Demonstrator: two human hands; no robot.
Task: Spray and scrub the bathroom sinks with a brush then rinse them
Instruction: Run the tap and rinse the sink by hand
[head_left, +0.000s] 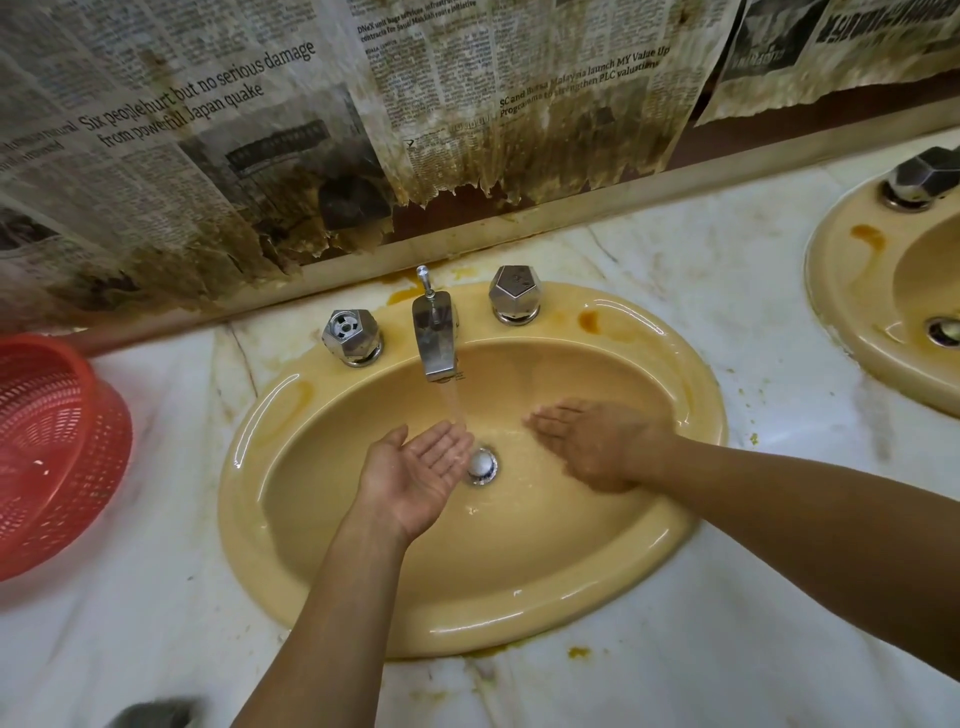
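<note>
Both hands are empty and apart inside the yellow sink (498, 621), whose long axis runs nine to three: the left hand (415, 467), cupped palm up, is nearer the tap stream (456, 408) at twelve o'clock of the drain (482, 462), the right hand (592, 444) lying flat at three

Single head-worn wide-angle camera, aimed forward and steeply down.
It looks from close above the yellow sink (519, 608), which fills the frame's centre. Pasted newspaper (208, 156) spans the top, a red basket (57, 447) is cut off at the left edge and a second sink (841, 291) at upper right. Straight lines bow, probably from the lens.
</note>
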